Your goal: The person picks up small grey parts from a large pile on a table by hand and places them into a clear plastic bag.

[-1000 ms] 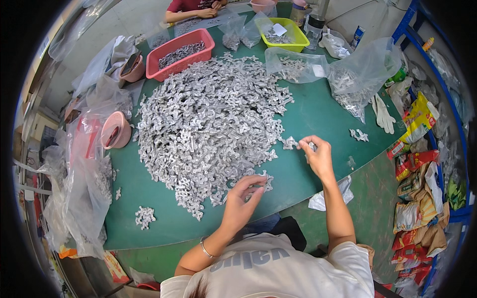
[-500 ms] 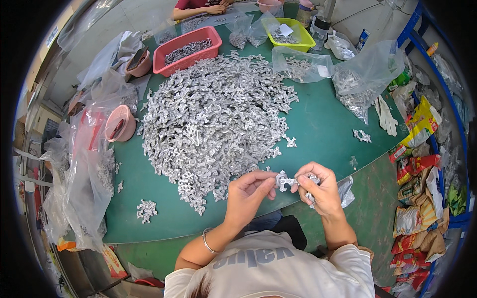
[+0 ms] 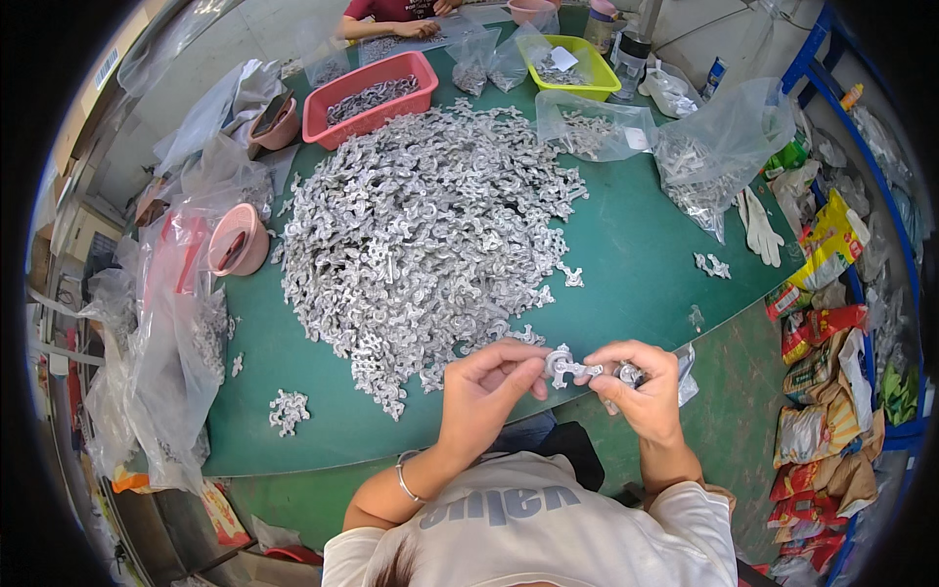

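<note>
In front of me, over the near table edge, my left hand [image 3: 489,386] pinches the left end of a small silver-grey cast metal part [image 3: 562,367] between thumb and fingers. My right hand [image 3: 648,386] is closed at the part's right side, its fingertips at that end. More grey metal [image 3: 629,373] shows between the right fingers; its exact shape is partly hidden. Just beyond my hands rises a large heap of similar metal castings [image 3: 421,235]. A small separate cluster of castings [image 3: 289,413] lies to the left.
The green table [image 3: 626,264] bears a red bin [image 3: 427,98], a yellow-green basket [image 3: 608,82], a pink cup [image 3: 256,245] and clear bags of parts [image 3: 699,166]. A white glove [image 3: 758,230] lies right. Across the table is another person's hand [image 3: 416,29]. Blue shelving [image 3: 915,323] stands right.
My right hand has shifted slightly right and down, its fingers straighter, and more of the part's right end shows. My left hand has moved only a little. The other person's hand has moved slightly.
</note>
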A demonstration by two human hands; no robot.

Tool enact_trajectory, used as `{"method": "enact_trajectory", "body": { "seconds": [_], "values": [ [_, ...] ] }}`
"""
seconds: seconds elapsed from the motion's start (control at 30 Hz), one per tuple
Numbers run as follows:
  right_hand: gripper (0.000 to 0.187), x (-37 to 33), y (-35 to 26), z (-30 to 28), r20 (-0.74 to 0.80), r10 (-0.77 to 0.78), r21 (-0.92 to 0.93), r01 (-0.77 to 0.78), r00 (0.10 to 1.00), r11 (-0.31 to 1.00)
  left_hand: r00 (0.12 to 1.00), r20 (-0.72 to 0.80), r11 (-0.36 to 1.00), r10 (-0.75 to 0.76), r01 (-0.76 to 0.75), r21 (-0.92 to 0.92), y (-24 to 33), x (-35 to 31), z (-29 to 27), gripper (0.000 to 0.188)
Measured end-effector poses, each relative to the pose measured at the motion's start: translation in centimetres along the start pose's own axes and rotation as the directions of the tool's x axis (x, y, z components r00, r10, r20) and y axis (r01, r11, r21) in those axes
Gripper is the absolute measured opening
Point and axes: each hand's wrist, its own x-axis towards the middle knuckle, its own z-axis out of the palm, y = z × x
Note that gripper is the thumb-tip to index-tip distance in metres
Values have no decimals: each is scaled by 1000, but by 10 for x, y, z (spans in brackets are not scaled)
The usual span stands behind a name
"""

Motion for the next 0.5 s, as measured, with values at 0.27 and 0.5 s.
{"method": "enact_trajectory", "body": {
  "seconds": [0.27, 0.5],
  "values": [
    [20, 11, 17, 2, 89, 45, -284, -18, 995, 959, 998, -55, 996, 9, -4, 90, -15, -3, -15, 12],
    [25, 69, 105, -41, -179, -190, -714, 5, 965, 701, 875, -470, 754, 117, 230, 615, -10, -52, -127, 11]
  ]
}}
